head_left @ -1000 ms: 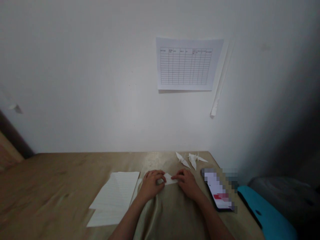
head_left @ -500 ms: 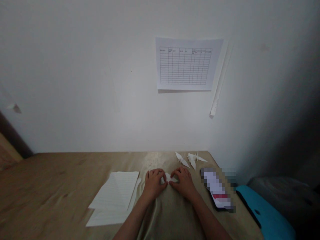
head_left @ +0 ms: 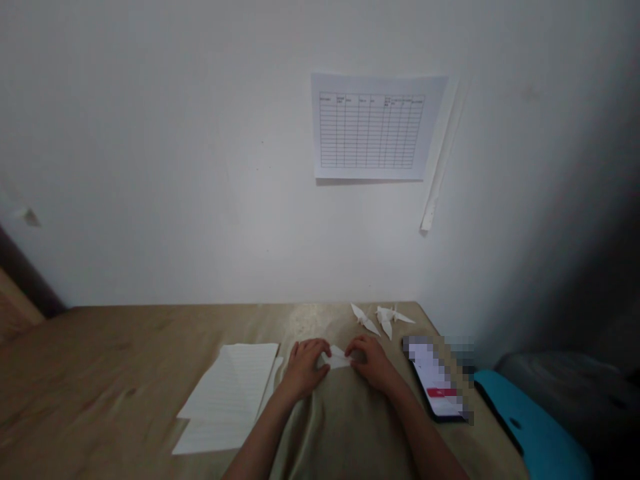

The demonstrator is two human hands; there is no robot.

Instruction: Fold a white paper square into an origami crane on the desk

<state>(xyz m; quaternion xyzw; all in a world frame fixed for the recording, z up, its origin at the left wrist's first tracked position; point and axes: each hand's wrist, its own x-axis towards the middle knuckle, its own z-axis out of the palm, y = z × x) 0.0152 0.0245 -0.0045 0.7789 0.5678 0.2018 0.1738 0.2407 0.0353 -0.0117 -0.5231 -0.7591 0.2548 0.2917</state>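
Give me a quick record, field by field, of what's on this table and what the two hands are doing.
left hand: pinches the left end of the folded white paper
right hand: pinches the right end of the same paper
surface: table with a tan cloth over it
left of the hands: lined sheets, lying flat and overlapping
beyond the right hand: paper cranes, finished
right of the hands: phone, screen lit
wall: printed grid sheet
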